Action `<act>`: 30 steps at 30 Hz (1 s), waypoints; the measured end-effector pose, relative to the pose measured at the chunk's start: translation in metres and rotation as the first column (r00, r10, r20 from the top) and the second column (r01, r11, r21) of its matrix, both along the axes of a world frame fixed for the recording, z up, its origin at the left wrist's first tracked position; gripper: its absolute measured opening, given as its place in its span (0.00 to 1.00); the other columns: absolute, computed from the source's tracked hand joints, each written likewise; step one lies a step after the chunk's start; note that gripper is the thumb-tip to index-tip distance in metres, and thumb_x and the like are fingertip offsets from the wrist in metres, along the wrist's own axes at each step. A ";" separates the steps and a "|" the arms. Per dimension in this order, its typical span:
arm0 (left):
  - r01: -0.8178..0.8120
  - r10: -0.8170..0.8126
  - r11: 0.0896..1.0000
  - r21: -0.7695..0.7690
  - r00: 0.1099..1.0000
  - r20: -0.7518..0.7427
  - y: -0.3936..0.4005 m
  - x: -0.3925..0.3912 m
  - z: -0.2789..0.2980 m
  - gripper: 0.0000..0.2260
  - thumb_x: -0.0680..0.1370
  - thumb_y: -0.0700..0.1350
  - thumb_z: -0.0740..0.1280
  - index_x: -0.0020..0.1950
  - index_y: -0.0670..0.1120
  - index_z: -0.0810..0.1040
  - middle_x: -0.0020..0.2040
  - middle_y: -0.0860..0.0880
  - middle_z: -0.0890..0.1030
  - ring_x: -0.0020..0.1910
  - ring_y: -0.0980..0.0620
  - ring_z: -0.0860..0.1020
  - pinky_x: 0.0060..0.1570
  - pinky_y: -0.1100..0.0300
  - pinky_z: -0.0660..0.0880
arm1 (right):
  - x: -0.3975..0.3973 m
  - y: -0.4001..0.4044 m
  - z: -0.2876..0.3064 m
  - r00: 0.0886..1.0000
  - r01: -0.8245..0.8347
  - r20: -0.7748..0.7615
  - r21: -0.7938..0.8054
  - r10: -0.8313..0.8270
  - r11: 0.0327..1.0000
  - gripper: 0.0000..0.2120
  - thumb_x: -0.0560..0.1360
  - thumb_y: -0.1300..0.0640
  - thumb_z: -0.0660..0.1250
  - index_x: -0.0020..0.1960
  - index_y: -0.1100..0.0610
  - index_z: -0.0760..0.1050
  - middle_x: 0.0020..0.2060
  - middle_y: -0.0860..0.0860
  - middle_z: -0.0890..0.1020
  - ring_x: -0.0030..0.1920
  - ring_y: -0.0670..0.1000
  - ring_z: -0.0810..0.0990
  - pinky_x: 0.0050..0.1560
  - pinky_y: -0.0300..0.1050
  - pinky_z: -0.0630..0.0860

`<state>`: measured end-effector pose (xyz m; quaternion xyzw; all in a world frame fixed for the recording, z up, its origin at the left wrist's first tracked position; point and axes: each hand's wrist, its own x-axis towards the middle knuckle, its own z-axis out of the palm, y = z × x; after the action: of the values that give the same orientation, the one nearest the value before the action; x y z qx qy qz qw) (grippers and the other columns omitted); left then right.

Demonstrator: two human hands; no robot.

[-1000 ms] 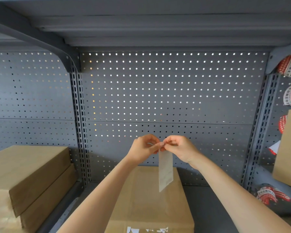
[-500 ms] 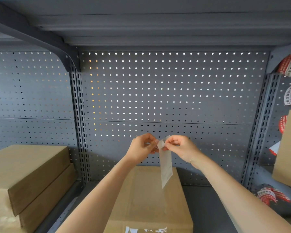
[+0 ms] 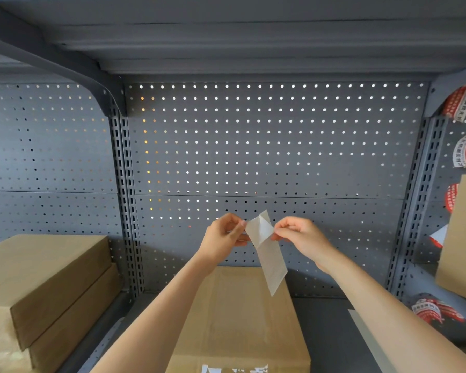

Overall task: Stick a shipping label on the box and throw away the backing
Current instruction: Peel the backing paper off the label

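Note:
A white shipping label (image 3: 270,261) hangs in the air above a brown cardboard box (image 3: 240,321) on the grey shelf. Its top corner is split into two layers that spread apart. My left hand (image 3: 223,236) pinches one layer at the left edge. My right hand (image 3: 299,235) pinches the other layer at the right edge. Which layer is the backing I cannot tell. The lower part of the label is still in one piece and tilts to the right. The box has white print near its front edge.
Two stacked cardboard boxes (image 3: 43,289) lie on the left part of the shelf. More boxes (image 3: 460,238) and red-and-white tape rolls (image 3: 457,103) fill the bay at the right. A perforated grey back panel (image 3: 253,146) and an upper shelf (image 3: 226,33) close the space.
My hands have moved apart, and the label's top corner has opened into two peeled layers. The hanging strip has swung a little to the right.

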<state>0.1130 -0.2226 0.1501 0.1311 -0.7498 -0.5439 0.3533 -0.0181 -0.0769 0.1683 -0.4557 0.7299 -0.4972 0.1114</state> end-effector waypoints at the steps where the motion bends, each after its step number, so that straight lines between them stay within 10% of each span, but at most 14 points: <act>1: 0.012 -0.012 1.000 -0.003 1.000 0.002 0.001 -0.002 -0.001 0.07 0.80 0.45 0.63 0.44 0.44 0.74 0.43 0.48 0.84 0.42 0.51 0.85 0.48 0.56 0.81 | 0.001 -0.002 0.000 1.000 -0.022 0.008 -0.003 0.022 1.000 0.08 0.78 0.58 0.62 0.44 0.57 0.79 0.41 0.49 0.84 0.48 0.48 0.81 0.53 0.43 0.72; 11: 0.038 -0.037 0.998 -0.041 0.999 0.023 0.009 -0.012 -0.003 0.08 0.80 0.45 0.62 0.43 0.44 0.74 0.43 0.44 0.84 0.45 0.48 0.84 0.48 0.57 0.81 | 0.012 -0.014 -0.002 0.999 -0.017 -0.034 0.008 0.018 1.000 0.14 0.72 0.41 0.67 0.41 0.52 0.79 0.40 0.48 0.85 0.46 0.45 0.82 0.51 0.42 0.75; 30: 0.033 0.006 0.958 0.285 0.991 -0.135 0.000 0.001 -0.014 0.09 0.81 0.43 0.60 0.43 0.42 0.73 0.47 0.43 0.84 0.47 0.47 0.84 0.50 0.58 0.80 | 0.003 -0.004 -0.006 0.997 0.072 0.034 -0.042 -0.071 0.997 0.12 0.77 0.54 0.65 0.36 0.55 0.72 0.34 0.47 0.81 0.36 0.46 0.75 0.39 0.43 0.67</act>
<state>0.1136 -0.2229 0.1362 0.1388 -0.6384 -0.6569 0.3763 -0.0155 -0.0809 0.1625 -0.4236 0.7328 -0.5239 0.0955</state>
